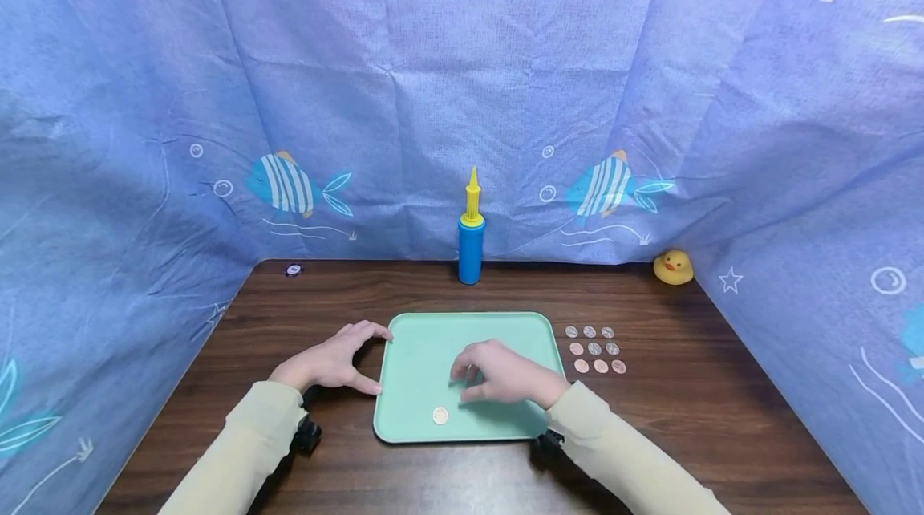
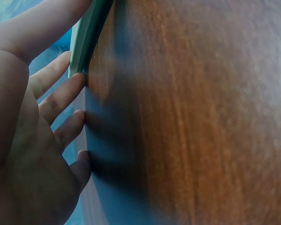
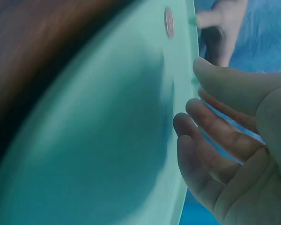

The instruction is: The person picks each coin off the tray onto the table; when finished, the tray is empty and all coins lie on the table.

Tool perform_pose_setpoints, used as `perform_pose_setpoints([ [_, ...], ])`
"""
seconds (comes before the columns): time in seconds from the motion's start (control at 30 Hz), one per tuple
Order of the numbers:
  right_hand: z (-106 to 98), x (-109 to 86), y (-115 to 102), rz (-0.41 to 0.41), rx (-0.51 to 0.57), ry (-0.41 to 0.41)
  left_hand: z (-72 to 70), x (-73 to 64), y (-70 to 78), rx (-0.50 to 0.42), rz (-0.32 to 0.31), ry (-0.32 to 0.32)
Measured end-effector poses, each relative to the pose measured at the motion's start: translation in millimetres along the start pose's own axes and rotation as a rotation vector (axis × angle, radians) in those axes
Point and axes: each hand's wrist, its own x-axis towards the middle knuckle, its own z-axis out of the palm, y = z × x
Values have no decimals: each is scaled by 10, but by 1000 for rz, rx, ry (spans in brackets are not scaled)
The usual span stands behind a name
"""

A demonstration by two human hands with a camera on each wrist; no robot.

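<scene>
A light green tray lies on the table with one coin near its front left, also visible in the right wrist view as a coin. My left hand is at the tray's left side, thumb and index fingertip right at the rim, spread apart. In the left wrist view the fingers extend toward the table beside the tray's edge. Over the middle of the tray is my right hand, its fingers loosely bent with nothing between them; the coin lies to its left.
Several silver and copper coins sit in rows just right of the tray. At the back stand a blue and yellow hand pump, a yellow rubber duck and a poker chip. Blue fish-print cloth surrounds the table.
</scene>
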Motion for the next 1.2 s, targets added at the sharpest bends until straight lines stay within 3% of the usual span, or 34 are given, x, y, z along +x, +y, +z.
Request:
perform_pose_setpoints([
  [0.4, 252, 192, -161, -78, -12, -113, 4, -1, 5, 8, -4, 0],
  [0.67, 285, 228, -207, -111, -49, -108, -1, -2, 19, 9, -3, 1],
  [0.97, 300, 212, -244, -95, -68, -81, -11, -1, 26, 19, 12, 3],
  [1.2, 323, 210, -311, -81, -148, -104, -2, -18, 25, 21, 5, -1],
])
